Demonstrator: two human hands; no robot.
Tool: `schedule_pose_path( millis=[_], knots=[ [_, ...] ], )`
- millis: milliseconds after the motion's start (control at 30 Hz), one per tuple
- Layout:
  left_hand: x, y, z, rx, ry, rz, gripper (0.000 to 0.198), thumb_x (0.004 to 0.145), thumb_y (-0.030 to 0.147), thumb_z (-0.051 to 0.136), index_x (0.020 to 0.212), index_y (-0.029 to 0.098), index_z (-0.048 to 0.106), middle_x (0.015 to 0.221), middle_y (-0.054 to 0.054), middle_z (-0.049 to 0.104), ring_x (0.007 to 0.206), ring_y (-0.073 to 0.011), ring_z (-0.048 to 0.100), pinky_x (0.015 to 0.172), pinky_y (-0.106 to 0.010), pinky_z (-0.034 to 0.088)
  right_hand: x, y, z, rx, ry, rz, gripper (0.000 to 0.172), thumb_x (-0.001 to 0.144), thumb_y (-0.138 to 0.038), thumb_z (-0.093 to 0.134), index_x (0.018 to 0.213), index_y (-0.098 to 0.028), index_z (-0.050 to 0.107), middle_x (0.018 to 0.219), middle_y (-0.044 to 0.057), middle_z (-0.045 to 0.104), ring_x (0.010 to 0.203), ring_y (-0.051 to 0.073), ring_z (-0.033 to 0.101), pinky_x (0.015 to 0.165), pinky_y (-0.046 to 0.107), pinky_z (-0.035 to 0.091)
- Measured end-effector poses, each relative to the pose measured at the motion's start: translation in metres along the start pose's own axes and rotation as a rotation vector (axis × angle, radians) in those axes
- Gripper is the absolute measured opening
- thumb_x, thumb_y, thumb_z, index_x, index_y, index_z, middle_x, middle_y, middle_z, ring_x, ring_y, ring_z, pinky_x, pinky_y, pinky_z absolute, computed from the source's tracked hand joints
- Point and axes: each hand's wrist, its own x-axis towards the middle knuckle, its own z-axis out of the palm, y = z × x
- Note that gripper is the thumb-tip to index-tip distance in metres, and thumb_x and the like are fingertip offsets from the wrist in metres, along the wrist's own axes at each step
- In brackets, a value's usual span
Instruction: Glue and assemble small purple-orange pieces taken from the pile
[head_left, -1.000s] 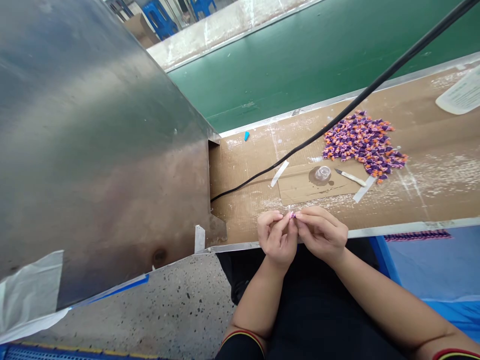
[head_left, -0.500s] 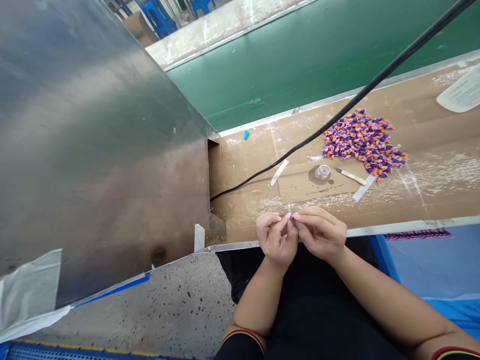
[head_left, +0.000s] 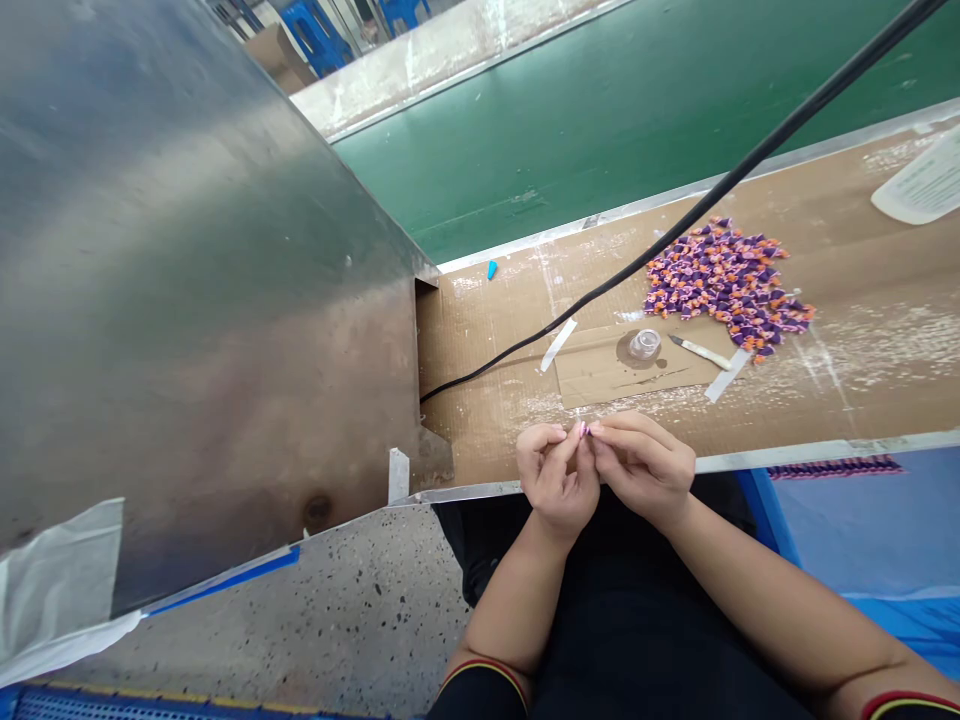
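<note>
My left hand (head_left: 555, 470) and my right hand (head_left: 641, 465) meet just above the near edge of the bench. Their fingertips pinch a tiny pink and white piece (head_left: 583, 429), mostly hidden by the fingers. Beyond them lies a heap of small purple and orange pieces (head_left: 727, 290) on the brown cardboard bench cover (head_left: 487, 380). Closer to the hands are a small clear plastic cup (head_left: 645, 344) and a craft knife with a pale handle (head_left: 699, 351). Neither hand touches these.
A tall steel panel (head_left: 187, 300) fills the left side. A black cable (head_left: 600, 285) crosses above the bench, and a small blue piece (head_left: 492, 270) lies beyond it. Behind the bench runs a green conveyor belt (head_left: 562, 130). A white sheet (head_left: 924, 182) lies at the right.
The fingers have shifted slightly around the pink piece, which sits a little higher and further right than half a second ago. Both hands otherwise stay in nearly the same place.
</note>
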Motion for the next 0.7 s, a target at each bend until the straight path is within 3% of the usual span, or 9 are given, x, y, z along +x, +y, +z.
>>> schedule_pose_path(
  millis=[300, 700],
  knots=[
    [0.0007, 0.0012, -0.0019, -0.011, -0.034, 0.000, 0.023, 0.098, 0.008, 0.067, 0.119, 0.017, 0.073, 0.105, -0.005, 0.057, 0.094, -0.0157, 0.067, 0.076, -0.029, 0.064, -0.0017, 0.0005, 0.0003, -0.010, 0.016, 0.004, 0.039, 0.091, -0.002, 0.073, 0.120, -0.028, 0.076, 0.095, 0.003, 0.080, 0.076, 0.018, 0.078, 0.069, 0.031, 0.070],
    [-0.0003, -0.0070, -0.0023, -0.143, -0.078, -0.193, 0.013, 0.103, 0.018, 0.062, 0.107, 0.019, 0.075, 0.114, -0.008, 0.061, 0.092, -0.0139, 0.069, 0.080, -0.030, 0.065, -0.0032, 0.0027, 0.0037, -0.017, -0.004, 0.030, 0.034, 0.090, -0.005, 0.076, 0.117, -0.026, 0.074, 0.098, 0.004, 0.079, 0.082, 0.018, 0.078, 0.075, 0.030, 0.068]
  ],
)
